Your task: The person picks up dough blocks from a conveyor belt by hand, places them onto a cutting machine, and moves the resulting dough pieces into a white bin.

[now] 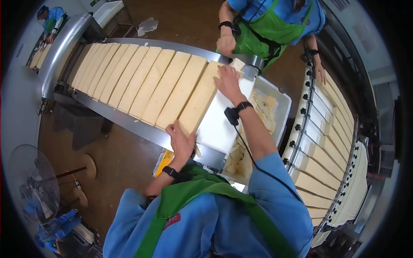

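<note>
Pale rectangular slabs (148, 81) lie side by side along a metal conveyor. My left hand (180, 142) is at the near end of the rightmost slab (200, 99), its fingers apart and touching the slab's end. At the far end of the same slab lies my right hand (229, 81), fingers spread on its top near the right edge. A bare white surface (219, 120) shows just right of this slab. Close to my right hand, a small pale piece (237, 64) rests at the conveyor's far corner.
A white bin (282, 109) of pale scraps stands right of the conveyor. Opposite me is a person in a green apron (275, 26), one hand beside a second conveyor (297, 124) with more slabs. A fan (34, 182) stands at left; other people are at the left corners.
</note>
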A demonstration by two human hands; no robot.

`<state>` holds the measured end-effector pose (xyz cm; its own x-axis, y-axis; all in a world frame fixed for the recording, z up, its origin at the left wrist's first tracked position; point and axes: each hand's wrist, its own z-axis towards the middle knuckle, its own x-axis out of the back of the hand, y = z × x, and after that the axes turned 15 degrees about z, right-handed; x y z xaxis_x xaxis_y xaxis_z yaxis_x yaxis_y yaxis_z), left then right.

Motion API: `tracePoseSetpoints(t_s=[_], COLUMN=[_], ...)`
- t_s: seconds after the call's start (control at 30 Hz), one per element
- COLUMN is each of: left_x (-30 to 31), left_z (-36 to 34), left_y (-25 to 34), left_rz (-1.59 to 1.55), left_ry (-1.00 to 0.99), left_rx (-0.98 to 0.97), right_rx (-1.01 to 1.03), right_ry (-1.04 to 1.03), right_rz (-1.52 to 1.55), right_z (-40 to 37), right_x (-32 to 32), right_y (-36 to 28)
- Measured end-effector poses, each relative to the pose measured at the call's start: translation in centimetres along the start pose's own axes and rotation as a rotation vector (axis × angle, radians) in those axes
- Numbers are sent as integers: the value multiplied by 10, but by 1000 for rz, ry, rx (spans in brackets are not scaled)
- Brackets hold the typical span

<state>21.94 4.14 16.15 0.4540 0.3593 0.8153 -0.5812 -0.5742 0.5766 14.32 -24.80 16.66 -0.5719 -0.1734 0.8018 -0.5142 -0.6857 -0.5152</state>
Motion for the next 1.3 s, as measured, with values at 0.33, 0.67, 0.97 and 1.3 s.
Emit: tracePoseSetpoints(t_s=[0.33,0.67,0.97,1.3], left_x=[4,-10,-40,-9], left_z=[4,10,17,-35], left_y=[11,24,10,102], left_rz=[24,161,504,3], left_ry=[-100,-117,-49,-114], left_rx=[-2,-123,-336,-774], right_rx=[-190,-144,-403,-639], right_ry=[-175,36,195,922], right_rz=[-212,-84,74,-122], right_z=[44,-28,-80,-269], right_x=[-18,16,38,170], right_y=[-8,88,53,-37])
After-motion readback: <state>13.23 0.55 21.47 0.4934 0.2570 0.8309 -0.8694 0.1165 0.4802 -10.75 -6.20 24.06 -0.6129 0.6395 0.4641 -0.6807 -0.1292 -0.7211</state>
